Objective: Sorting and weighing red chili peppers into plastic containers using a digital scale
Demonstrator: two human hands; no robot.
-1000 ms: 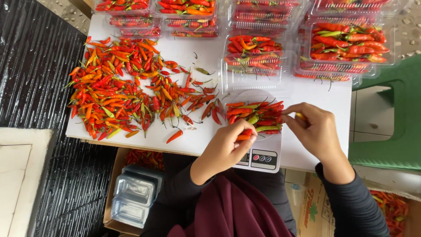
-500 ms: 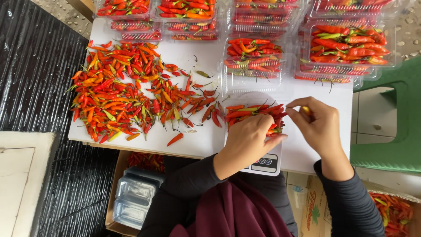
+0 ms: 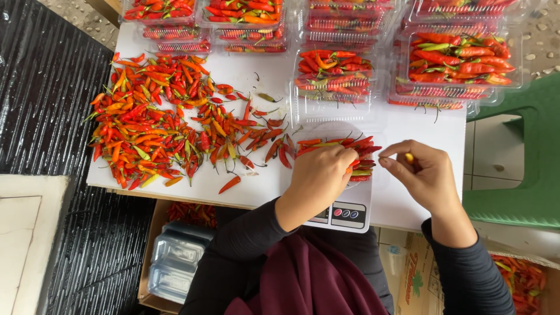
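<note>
A small digital scale [image 3: 344,213] sits at the near edge of a white table [image 3: 420,128], with a batch of red and green chilies [image 3: 338,144] on its pan. My left hand [image 3: 319,178] rests over that batch, fingers closed on chilies there. My right hand [image 3: 423,175] hovers just right of the scale and pinches a small orange chili [image 3: 410,157] between its fingertips. A large loose pile of red and orange chilies [image 3: 169,122] covers the table's left half.
Several clear plastic trays filled with chilies [image 3: 332,79] line the far side of the table. A stack of empty clear trays [image 3: 175,262] sits in a box below. A green plastic chair [image 3: 525,169] stands at the right, a cardboard box with chilies [image 3: 519,280] beneath it.
My left hand moved right from the scale's near edge onto the chilies on the pan. My right hand stayed beside the scale, shifting slightly.
</note>
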